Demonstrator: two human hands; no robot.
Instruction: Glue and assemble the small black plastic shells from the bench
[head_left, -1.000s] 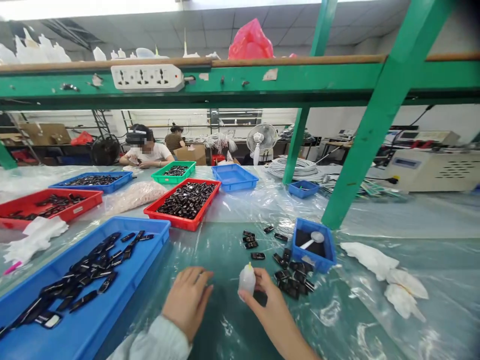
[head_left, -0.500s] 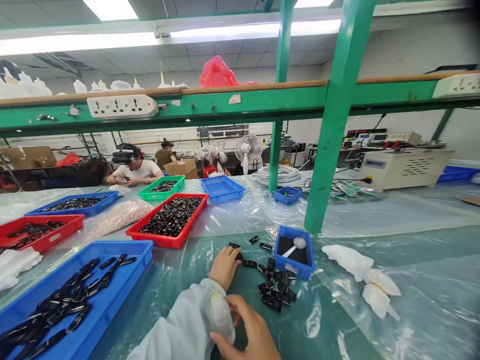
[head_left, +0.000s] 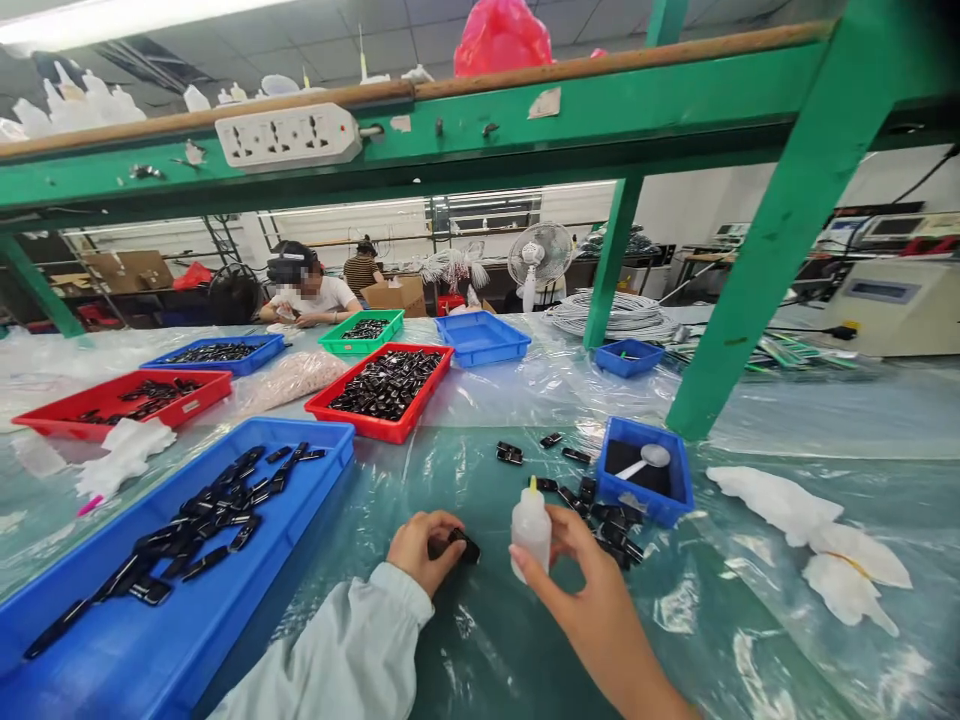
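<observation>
**A black part came back to the bottle**

Head view: Half a second before, the left hand was stretched out to the loose black parts by the small blue bin. Now the left hand point(head_left: 424, 548) was pulled back near the body, and its fingers were curled around one small black part point(head_left: 465, 545). So a part had been picked up and brought in close.

The right hand point(head_left: 577, 575) had moved too. Before, it held the bottle low, behind the left sleeve. Now it held the little white bottle point(head_left: 531, 525) upright, with the yellow tip on top, just beside the part. The fingers were wrapped around the bottle's side. The part and the bottle were near each other but not touching.

I think this meant the part was ready for a drop from the bottle, though no drop showed.

More loose parts point(head_left: 600, 510) lay on the plastic sheet next to the small blue bin point(head_left: 645, 500), which had a white scoop point(head_left: 645, 460) in it. A big blue tray point(head_left: 112, 640) with many black parts sat on the left. White rags point(head_left: 817, 540) lay on the right. Far across the table, another person point(head_left: 307, 295) sat working.
</observation>
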